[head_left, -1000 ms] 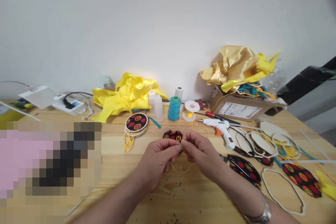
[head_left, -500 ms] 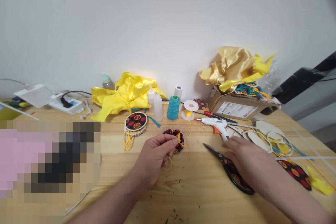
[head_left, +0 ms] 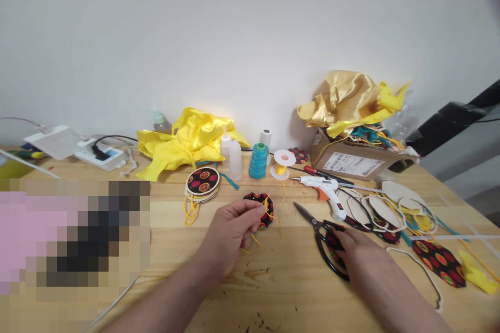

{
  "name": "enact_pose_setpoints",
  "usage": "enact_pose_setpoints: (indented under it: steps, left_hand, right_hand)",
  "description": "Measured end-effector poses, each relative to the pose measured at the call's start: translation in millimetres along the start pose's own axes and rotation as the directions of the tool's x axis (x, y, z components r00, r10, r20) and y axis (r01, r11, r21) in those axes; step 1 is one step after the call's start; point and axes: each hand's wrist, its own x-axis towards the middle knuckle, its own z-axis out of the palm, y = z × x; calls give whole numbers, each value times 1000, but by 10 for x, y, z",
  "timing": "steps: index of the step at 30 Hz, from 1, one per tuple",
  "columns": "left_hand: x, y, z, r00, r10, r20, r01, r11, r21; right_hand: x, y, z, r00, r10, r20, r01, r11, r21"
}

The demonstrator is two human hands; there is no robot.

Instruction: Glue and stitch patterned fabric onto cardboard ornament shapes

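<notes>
My left hand (head_left: 234,223) is closed in a pinch on a small dark fabric piece (head_left: 257,199) with red and orange patterning. A yellow cord (head_left: 266,203) runs over this piece, and loose ends hang below my fingers. Over on the right, my right hand (head_left: 357,252) has its fingers on the black handles of the scissors (head_left: 326,255), whose blades point away to the upper left. My palm hides part of one handle loop. A bit of patterned fabric shows through the handles, under the scissors.
Behind my hands stand a spool of yellow cord (head_left: 284,158), a teal thread cone (head_left: 258,161) and white squeeze bottles (head_left: 235,161). A glue gun (head_left: 322,190), pale loop-shaped pieces (head_left: 385,213) and a cardboard box (head_left: 347,158) are at right. A round patterned piece (head_left: 203,182) lies left.
My right hand has come nearer and taken the scissors slightly left, uncovering the glue gun's handle and a pale outline piece. My left hand stays put with the fabric.
</notes>
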Motion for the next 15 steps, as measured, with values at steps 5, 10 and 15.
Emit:
enact_pose_setpoints:
  steps: [5,10,15]
  left_hand:
    - [-17,11,-2,1000,1,-21,0,1000,7]
    - [-31,16,1,1000,2,1,-2,1000,18]
    - [-17,8,0,1000,6,-3,-6,999,34]
  right_hand:
    - [219,-287,-129,999,48,-3,-47,984,-169]
    - [351,-487,-414,985,104,140,-60,956,-289]
    - [507,-578,-661,1000,-3,11,6,960,-281]
